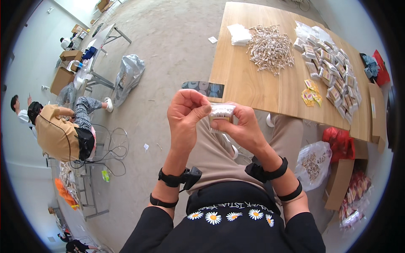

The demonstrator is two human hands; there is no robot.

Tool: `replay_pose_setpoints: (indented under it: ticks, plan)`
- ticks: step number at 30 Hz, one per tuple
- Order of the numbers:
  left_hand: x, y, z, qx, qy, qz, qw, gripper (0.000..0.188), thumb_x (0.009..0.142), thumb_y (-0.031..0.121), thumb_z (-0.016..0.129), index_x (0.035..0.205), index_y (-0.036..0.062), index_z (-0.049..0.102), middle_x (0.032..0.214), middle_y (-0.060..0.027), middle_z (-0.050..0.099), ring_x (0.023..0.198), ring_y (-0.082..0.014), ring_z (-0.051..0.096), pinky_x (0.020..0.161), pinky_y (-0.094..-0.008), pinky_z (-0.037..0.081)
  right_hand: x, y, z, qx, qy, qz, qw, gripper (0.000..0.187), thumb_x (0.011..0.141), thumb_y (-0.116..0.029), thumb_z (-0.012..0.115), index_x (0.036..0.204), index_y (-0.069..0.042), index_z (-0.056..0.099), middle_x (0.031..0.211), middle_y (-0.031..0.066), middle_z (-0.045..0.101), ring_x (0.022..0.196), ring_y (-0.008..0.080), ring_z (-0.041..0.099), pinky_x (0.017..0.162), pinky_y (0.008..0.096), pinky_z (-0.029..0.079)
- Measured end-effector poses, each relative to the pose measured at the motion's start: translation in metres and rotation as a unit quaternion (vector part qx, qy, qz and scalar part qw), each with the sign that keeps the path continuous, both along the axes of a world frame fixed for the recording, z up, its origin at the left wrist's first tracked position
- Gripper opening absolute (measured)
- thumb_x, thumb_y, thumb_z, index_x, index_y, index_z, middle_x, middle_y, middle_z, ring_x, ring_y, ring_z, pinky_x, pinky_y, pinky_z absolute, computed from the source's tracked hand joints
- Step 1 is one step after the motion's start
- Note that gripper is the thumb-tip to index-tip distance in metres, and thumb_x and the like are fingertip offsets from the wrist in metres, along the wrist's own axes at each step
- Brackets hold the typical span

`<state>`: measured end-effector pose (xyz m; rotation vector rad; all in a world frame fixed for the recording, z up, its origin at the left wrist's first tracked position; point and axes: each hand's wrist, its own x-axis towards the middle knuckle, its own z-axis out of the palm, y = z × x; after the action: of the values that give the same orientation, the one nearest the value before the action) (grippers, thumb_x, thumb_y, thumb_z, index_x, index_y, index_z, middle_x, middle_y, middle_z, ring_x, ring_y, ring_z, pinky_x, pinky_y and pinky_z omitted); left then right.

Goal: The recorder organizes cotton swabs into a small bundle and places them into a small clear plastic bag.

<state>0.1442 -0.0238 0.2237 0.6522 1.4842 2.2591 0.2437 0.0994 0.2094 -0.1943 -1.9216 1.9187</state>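
In front of my lap, my right hand [244, 128] grips a small clear packet of cotton swabs [222, 111], its thumb across the front. White swab tips show along the packet's upper part. My left hand [187, 110] has thumb and forefinger pinched together at the packet's upper left edge; the other fingers are curled. Beyond the packet, a loose pile of cotton swabs [271, 48] lies on the wooden table [249, 90], beside a stack of clear bags [239, 34]. A dark phone-like slab [203, 89] juts over the table's near left corner.
Filled swab packets [331, 69] heap at the table's right, near yellow cards [311, 92]. Below stand a bag of swabs [313, 165], red bags [338, 143] and a cardboard box [338, 184]. A grey plastic bag [129, 78] and a seated person [59, 133] are leftward.
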Motion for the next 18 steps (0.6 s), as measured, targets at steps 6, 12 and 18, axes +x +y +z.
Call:
replay_pose_setpoints:
  ticks: [6, 12, 18]
  plan:
    - [-0.009, -0.002, 0.011, -0.130, 0.135, -0.064, 0.980, 0.026, 0.078, -0.009, 0.063, 0.102, -0.0011, 0.055, 0.087, -0.0052, 0.061, 0.079, -0.0101, 0.058, 0.074, -0.0242, 0.048, 0.005, 0.008, -0.003, 0.034, -0.045, 0.027, 0.998, 0.017, 0.075, -0.009, 0.073, 0.086, 0.001, 0.065, 0.068, 0.0040, 0.058, 0.063, 0.0089, 0.048, 0.057, 0.0279, 0.042]
    - [-0.008, -0.001, 0.000, -0.136, 0.175, -0.085, 0.971, 0.035, 0.079, -0.009, 0.063, 0.112, -0.0011, 0.054, 0.086, -0.0049, 0.059, 0.081, -0.0111, 0.057, 0.075, -0.0239, 0.047, 0.004, 0.007, -0.007, 0.057, -0.064, 0.019, 0.996, 0.017, 0.074, -0.010, 0.073, 0.077, 0.001, 0.061, 0.061, 0.0041, 0.053, 0.058, 0.0085, 0.045, 0.052, 0.0291, 0.038]
    - [-0.007, 0.002, 0.010, -0.156, 0.183, -0.093, 0.966, 0.026, 0.080, -0.009, 0.061, 0.103, -0.0001, 0.052, 0.088, -0.0050, 0.059, 0.081, -0.0098, 0.056, 0.074, -0.0224, 0.046, 0.004, 0.008, -0.006, 0.111, -0.058, 0.010, 0.992, 0.018, 0.072, -0.010, 0.071, 0.072, 0.001, 0.057, 0.061, 0.0107, 0.052, 0.054, 0.0197, 0.048, 0.053, 0.0344, 0.040]
